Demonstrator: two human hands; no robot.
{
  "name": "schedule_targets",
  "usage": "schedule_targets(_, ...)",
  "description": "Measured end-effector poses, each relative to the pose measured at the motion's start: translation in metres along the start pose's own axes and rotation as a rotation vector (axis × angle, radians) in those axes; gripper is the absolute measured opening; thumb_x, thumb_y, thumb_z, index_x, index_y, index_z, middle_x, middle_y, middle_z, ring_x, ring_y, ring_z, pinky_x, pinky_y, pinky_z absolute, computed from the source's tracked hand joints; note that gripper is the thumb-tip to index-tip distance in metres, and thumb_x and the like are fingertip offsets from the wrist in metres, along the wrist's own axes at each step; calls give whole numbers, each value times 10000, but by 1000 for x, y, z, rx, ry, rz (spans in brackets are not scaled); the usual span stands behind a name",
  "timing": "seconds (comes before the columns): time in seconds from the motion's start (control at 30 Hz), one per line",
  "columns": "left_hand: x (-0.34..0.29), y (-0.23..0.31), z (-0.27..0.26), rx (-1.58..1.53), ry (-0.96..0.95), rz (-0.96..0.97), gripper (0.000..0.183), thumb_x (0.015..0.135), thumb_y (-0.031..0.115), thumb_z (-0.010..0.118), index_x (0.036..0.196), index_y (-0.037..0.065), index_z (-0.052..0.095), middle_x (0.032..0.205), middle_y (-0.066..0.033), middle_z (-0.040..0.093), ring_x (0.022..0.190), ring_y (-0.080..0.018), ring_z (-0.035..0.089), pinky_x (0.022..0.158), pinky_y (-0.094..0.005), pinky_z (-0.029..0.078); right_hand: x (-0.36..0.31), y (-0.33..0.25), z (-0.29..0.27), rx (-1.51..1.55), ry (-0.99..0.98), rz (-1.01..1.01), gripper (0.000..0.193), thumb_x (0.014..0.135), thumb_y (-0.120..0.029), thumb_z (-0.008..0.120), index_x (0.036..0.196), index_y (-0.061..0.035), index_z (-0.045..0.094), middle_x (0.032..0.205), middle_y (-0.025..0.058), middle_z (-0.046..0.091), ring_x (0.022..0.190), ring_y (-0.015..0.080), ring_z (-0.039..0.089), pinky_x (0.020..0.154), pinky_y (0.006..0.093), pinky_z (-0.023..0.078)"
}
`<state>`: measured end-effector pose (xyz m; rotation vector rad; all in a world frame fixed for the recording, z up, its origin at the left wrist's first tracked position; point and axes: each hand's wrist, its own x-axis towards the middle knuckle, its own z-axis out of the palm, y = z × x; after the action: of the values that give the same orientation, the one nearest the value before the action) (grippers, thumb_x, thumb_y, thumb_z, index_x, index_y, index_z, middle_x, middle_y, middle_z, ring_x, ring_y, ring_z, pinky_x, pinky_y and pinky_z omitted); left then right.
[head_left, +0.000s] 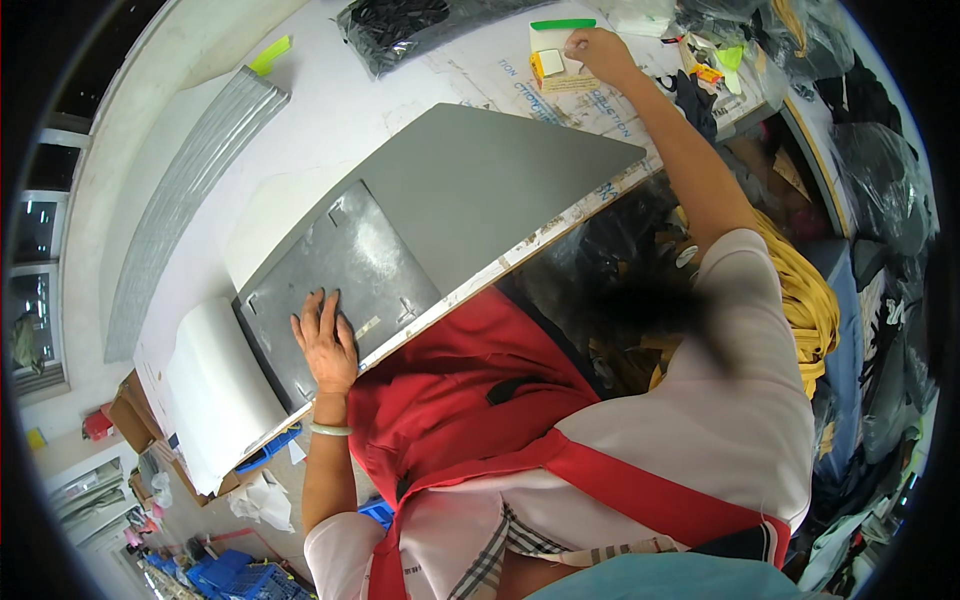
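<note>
Presently, your left hand (328, 352): grip spread flat upon the dark-grey rectangular plate (345, 255) with small dark marks.
Plate: by the near edge of the white table (475, 82), alongside a smooth grey angular sheet (490, 170).
Your right hand (602, 54): at the small open yellow-and-white box (568, 85), fingers curled; whether they pinch anything, I cannot tell.

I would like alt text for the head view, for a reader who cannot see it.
A person's left hand rests on a dark plate over a grey sheet on a white table; the right hand is at a small yellow-and-white box.
</note>
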<state>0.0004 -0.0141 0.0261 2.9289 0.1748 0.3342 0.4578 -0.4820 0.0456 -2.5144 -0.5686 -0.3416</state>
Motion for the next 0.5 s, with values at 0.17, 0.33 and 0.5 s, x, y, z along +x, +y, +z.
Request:
schedule_targets(0.17,-4,-2,-1,11,7,-10,384,1004,182,532,1379,152,609,1462,-107,516,1426,-309,434,1242,-550,192,1,-22,-2,-152,-104,37,221,848,-260,769,1016,-116,770,1027,131,747,980,317,710,876,429,548)
schedule_targets(0.33,-2,-1,0,1,17,-6,384,1002,184,538,1377,154,613,1457,-102,523,1424,-303,436,1241,-548,197,0,-25,-5,-266,-142,-63,178,835,-232,774,967,-116,746,1049,120,743,994,327,704,869,432,556)
schedule_targets(0.5,-3,-2,2,1,30,1,385,999,179,544,1377,162,615,1447,-96,533,1424,-298,437,1240,-547,205,3,-27,-4,-328,-175,-26,159,816,-218,767,935,-120,730,1015,115,739,976,327,703,833,435,559)
